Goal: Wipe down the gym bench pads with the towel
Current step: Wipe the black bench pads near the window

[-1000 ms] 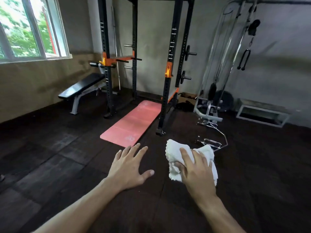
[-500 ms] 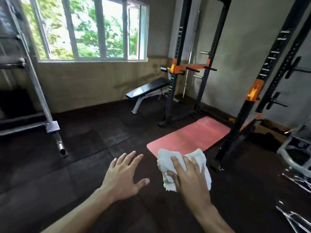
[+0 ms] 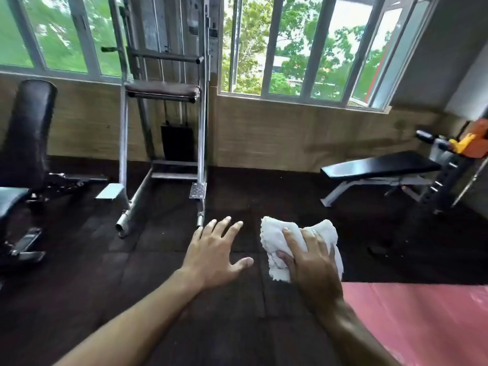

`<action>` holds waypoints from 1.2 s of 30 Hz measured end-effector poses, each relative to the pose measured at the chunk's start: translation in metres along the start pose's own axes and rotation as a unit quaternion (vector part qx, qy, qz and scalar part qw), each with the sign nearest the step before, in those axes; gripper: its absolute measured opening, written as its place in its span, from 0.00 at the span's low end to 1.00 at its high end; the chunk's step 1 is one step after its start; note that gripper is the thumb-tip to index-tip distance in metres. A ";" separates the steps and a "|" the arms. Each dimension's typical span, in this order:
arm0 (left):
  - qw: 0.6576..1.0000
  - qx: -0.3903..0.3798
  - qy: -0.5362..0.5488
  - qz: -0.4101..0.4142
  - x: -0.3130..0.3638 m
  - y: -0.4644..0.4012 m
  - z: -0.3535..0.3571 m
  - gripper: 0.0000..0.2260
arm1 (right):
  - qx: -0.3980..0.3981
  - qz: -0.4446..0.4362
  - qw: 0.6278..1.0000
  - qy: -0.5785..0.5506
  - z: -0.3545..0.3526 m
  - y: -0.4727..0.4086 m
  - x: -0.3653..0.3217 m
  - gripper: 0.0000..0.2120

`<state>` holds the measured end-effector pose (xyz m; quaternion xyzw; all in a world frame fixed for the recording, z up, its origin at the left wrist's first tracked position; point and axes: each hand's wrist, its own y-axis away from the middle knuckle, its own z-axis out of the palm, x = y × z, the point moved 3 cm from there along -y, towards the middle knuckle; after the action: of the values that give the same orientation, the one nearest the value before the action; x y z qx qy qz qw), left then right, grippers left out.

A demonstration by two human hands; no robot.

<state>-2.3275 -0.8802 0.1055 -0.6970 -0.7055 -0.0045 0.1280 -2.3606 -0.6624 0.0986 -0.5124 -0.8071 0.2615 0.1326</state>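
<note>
My right hand [image 3: 309, 262] grips a bunched white towel [image 3: 274, 241] in front of me, held over the dark floor. My left hand [image 3: 214, 254] hovers beside it with fingers spread and holds nothing. A flat black bench [image 3: 380, 166] on a grey frame stands at the right by the wall, well beyond both hands. An adjustable black bench with an upright back pad [image 3: 29, 130] and a seat pad [image 3: 9, 202] stands at the far left.
A tall steel station with a brown pad [image 3: 162, 89] stands against the window wall ahead, its feet reaching toward me. A pink mat [image 3: 422, 323] lies at the lower right. An orange-and-black rack [image 3: 467, 146] stands behind the flat bench. Dark rubber tiles cover the floor.
The view has swung left: the flat bench went from centre to the right, the pink mat slid to the lower right, and the upright bench came into view. Both hands keep their pose.
</note>
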 end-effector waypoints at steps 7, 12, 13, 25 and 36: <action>0.992 0.030 -0.037 -0.119 -0.089 -0.131 0.022 0.46 | -0.029 -0.090 0.993 -0.064 0.125 -0.175 -0.014 0.23; 0.971 0.034 -0.051 -0.233 -0.159 -0.202 0.014 0.46 | -0.062 -0.174 0.970 -0.156 0.205 -0.294 -0.049 0.23; 0.966 0.037 -0.054 -0.251 -0.175 -0.211 0.009 0.46 | -0.073 -0.190 0.963 -0.176 0.216 -0.317 -0.061 0.23; 0.900 0.064 -0.081 -0.423 -0.449 -0.286 -0.009 0.44 | -0.102 -0.325 0.900 -0.273 0.379 -0.511 -0.298 0.25; 0.861 0.085 -0.097 -0.492 -0.731 -0.316 -0.081 0.40 | -0.079 -0.397 0.861 -0.309 0.496 -0.660 -0.587 0.23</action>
<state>-2.6280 -1.6226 0.1020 -0.2426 -0.9631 0.0609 0.0989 -2.8419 -1.5539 0.0883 -0.0502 -0.9597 0.2670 -0.0723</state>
